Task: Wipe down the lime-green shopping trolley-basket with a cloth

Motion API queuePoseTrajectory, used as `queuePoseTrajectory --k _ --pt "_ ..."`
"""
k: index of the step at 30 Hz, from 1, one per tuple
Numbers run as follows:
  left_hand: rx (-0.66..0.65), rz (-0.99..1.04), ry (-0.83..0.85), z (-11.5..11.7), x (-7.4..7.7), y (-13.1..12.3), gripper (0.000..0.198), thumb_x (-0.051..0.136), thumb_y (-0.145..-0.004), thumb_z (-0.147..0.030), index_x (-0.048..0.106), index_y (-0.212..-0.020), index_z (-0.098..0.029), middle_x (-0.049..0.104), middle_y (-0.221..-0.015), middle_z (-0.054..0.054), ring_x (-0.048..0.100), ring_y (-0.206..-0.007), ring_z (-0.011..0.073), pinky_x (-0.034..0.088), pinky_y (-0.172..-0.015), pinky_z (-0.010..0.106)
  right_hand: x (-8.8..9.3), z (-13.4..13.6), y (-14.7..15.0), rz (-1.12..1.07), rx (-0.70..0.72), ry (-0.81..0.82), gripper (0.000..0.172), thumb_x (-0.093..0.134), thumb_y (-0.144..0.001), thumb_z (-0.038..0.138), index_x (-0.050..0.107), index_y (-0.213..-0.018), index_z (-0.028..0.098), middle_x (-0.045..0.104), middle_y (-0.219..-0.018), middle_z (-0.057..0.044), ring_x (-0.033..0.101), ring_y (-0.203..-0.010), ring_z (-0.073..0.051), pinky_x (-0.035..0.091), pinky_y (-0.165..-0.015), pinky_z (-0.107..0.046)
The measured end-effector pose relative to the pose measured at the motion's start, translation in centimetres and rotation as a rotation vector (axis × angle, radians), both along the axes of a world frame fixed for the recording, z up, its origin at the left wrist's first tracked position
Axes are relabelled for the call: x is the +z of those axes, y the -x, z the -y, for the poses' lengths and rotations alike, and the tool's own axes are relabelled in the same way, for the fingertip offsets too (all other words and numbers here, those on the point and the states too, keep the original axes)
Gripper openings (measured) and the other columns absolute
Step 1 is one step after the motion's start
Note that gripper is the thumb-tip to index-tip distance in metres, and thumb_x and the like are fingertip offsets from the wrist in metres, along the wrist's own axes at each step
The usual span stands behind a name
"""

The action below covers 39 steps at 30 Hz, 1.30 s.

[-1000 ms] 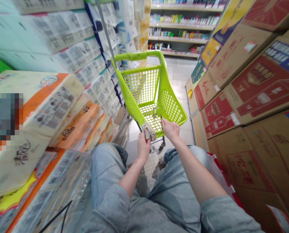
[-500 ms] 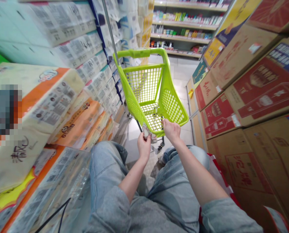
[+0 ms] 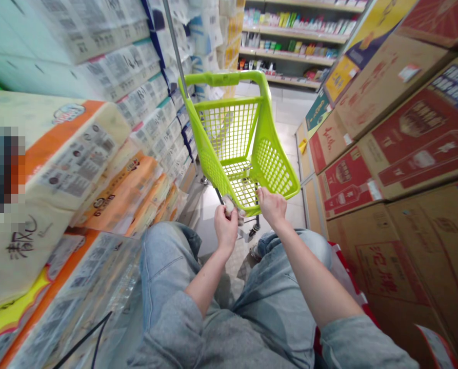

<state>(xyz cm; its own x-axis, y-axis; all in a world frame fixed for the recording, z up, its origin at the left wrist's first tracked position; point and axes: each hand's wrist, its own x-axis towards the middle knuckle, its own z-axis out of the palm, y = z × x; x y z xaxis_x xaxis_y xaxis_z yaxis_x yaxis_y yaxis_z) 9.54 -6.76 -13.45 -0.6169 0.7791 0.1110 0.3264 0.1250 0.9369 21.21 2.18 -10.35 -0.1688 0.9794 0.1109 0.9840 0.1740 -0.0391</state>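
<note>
A lime-green plastic shopping cart (image 3: 204,128) with lattice sides stands in front of my knees, its basket holding nothing that I can make out. My left hand (image 3: 226,228) is closed, thumb and fingers pinching a crumpled greyish-white cloth (image 3: 229,204) against the cart's near left corner. Part of the cloth hangs below the near rim. At that same rim, further right, my right hand (image 3: 273,207) is curled closed over the edge, with its fingertips on the basket's inner side. What lies under those fingers is partly hidden.
Wrapped tissue packs (image 3: 78,154) are stacked on the left, close to my knee. Printed cardboard cartons (image 3: 409,128) rise on the right. Shelves of bottles and tubes (image 3: 290,49) stand at the aisle's far end. A grey pole (image 3: 174,43) rises beside the cart's handle.
My left hand has shifted slightly left and up with the cloth. My right hand stays at the cart's rim. The view has moved a little.
</note>
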Motion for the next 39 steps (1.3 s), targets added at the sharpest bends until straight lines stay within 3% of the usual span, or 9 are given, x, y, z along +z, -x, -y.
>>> queuePoseTrajectory --k 6,13,16,24,29,33,39 --pt "-0.001 -0.069 -0.096 -1.6 1.9 1.6 0.015 0.055 -0.083 -0.028 0.048 -0.073 -0.020 0.050 -0.075 -0.001 0.047 -0.069 0.0126 0.039 -0.064 0.025 -0.2 0.0 0.2 -0.014 0.001 -0.016 0.044 0.026 -0.097 0.038 0.066 -0.101 0.020 0.069 -0.076 -0.008 0.060 -0.070 -0.017 0.028 -0.063 -0.026" --pt "-0.142 -0.085 -0.055 1.0 0.6 -0.8 0.013 0.052 -0.086 -0.027 0.051 -0.075 -0.019 0.052 -0.079 0.001 0.051 -0.077 0.0153 0.041 -0.070 0.027 -0.1 -0.5 -0.7 -0.016 -0.006 -0.032 0.043 0.028 -0.097 0.037 0.066 -0.100 0.019 0.068 -0.073 -0.007 0.060 -0.071 -0.016 0.026 -0.062 -0.026" --pt "-0.185 -0.088 -0.046 0.9 0.5 -0.8 0.014 0.053 -0.084 -0.025 0.051 -0.072 -0.019 0.053 -0.077 0.002 0.052 -0.076 0.0158 0.040 -0.069 0.027 -0.2 -0.6 -0.9 -0.012 0.000 -0.038 0.042 0.028 -0.097 0.037 0.066 -0.099 0.019 0.068 -0.073 -0.006 0.059 -0.070 -0.016 0.026 -0.062 -0.026" --pt "-0.039 -0.136 -0.071 -2.5 1.6 1.7 0.017 0.051 -0.083 -0.020 0.047 -0.067 -0.019 0.051 -0.073 0.001 0.049 -0.073 0.0149 0.037 -0.066 0.025 -0.3 -0.6 -0.3 -0.013 -0.007 -0.041 0.042 0.028 -0.097 0.037 0.067 -0.099 0.020 0.068 -0.074 -0.007 0.058 -0.069 -0.015 0.026 -0.062 -0.026" --pt "-0.032 -0.022 -0.060 -1.0 -0.5 -0.2 0.006 0.047 -0.085 -0.022 0.051 -0.082 -0.019 0.056 -0.083 0.002 0.053 -0.079 0.0151 0.040 -0.071 0.025 -0.3 -0.8 -0.1 -0.019 -0.017 -0.038 0.042 0.028 -0.097 0.036 0.067 -0.099 0.020 0.068 -0.076 -0.008 0.059 -0.069 -0.016 0.026 -0.063 -0.026" --pt "-0.072 0.179 0.076 0.2 -2.7 -1.6 0.002 0.052 -0.079 -0.018 0.052 -0.081 -0.018 0.059 -0.076 0.001 0.056 -0.072 0.0146 0.041 -0.066 0.024 -0.3 -0.7 0.0 -0.019 -0.014 -0.036 0.041 0.028 -0.097 0.036 0.065 -0.099 0.020 0.069 -0.076 -0.008 0.059 -0.070 -0.016 0.025 -0.062 -0.027" --pt "0.011 0.290 0.033 -0.2 -3.2 -1.7 0.007 0.053 -0.078 -0.021 0.055 -0.083 -0.017 0.063 -0.079 0.002 0.058 -0.070 0.0135 0.043 -0.064 0.023 -0.3 0.0 0.6 -0.040 -0.005 -0.039 0.042 0.028 -0.097 0.037 0.065 -0.092 0.017 0.069 -0.074 -0.008 0.058 -0.067 -0.016 0.025 -0.063 -0.027"
